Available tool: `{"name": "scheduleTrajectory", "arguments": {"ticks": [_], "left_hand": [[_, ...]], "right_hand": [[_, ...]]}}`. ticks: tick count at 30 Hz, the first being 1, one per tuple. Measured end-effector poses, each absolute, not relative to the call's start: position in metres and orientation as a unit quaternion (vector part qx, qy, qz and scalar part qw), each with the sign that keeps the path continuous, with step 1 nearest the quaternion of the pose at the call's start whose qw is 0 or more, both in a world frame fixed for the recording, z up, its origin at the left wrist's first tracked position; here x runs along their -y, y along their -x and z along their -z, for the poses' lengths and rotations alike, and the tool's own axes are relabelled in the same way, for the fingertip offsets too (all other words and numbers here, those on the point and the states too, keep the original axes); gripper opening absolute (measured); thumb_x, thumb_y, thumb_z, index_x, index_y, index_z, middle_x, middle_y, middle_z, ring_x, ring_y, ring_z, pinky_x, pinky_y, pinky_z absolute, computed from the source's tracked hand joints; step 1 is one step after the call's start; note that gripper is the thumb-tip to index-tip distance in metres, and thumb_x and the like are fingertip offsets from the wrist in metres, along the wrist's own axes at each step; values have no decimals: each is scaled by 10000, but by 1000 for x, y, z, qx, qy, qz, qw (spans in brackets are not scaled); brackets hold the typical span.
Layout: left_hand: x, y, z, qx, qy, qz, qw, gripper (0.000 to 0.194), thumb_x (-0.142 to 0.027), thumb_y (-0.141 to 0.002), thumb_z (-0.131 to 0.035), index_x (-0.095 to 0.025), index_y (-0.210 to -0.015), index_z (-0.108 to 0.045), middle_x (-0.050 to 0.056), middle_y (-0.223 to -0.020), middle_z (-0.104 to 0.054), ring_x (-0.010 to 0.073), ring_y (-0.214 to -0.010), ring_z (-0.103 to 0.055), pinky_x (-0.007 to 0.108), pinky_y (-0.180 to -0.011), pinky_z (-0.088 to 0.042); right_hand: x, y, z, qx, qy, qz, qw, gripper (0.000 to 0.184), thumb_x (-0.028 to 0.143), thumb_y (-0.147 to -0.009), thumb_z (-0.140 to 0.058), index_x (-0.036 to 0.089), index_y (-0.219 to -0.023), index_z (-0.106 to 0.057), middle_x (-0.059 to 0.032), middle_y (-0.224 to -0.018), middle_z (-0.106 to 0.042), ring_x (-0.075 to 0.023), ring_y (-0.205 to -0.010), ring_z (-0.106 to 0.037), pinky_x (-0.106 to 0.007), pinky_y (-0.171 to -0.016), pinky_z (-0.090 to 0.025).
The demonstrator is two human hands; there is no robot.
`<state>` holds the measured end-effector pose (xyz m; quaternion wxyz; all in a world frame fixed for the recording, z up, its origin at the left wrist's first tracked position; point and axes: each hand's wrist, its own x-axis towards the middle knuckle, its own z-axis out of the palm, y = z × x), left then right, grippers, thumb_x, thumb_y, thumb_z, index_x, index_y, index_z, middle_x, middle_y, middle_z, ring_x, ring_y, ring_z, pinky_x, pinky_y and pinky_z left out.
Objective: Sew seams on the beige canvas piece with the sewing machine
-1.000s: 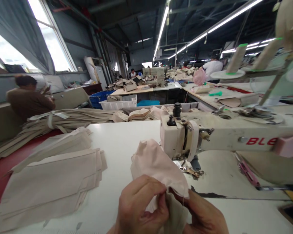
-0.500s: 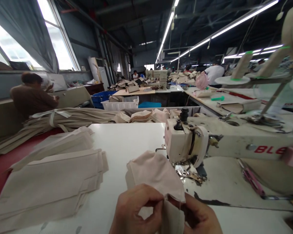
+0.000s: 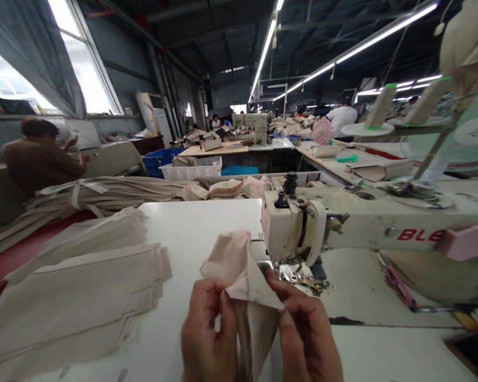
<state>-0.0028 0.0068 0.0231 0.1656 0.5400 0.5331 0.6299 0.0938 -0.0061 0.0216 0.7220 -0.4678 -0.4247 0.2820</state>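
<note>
Since the earlier frame, both hands have been raised and drawn a little apart, and the cloth piece (image 3: 239,268) has been turned so that its folded top now stands up just in front of the sewing machine (image 3: 298,228). The cloth is pinched at its left edge between thumb and fingers of the left hand (image 3: 209,334), and at its right edge by the fingertips of the right hand (image 3: 306,334); its lower part hangs down between the two wrists, above the white table (image 3: 199,223). A stack of cut cloth pieces (image 3: 79,297) lies well apart to the left, and a bundle of tied strips (image 3: 95,193) is seen beyond the table's far edge. Judged from this, the upper fold could be snagged on the presser foot (image 3: 292,273), since the cloth is held very near it. The pinch is taken only at the edges, so the layers could be let slip out of line. The right fingertips are also brought close to the needle area.
</note>
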Motion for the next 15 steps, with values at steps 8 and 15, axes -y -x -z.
{"name": "scheduleTrajectory", "arguments": {"ticks": [8,15], "left_hand": [[-17,40,-37,-475,-687,-549,32,173,-332,-943,-472,-208,-852,-553,-54,-617,-548,87,-493,-511,152,-482,-421],[-1,43,-22,-455,-652,-590,144,389,-586,-896,-456,-216,-929,-571,59,-811,-665,208,-762,-677,294,-648,-578]], "right_hand": [[-3,-106,-12,536,526,-102,652,65,301,-850,-545,239,-834,-534,-3,-648,-579,-170,-531,-541,-285,-543,-423],[-11,-121,-30,476,510,-352,624,316,495,-905,-470,227,-848,-627,4,-662,-628,-184,-633,-595,-234,-568,-448]]}}
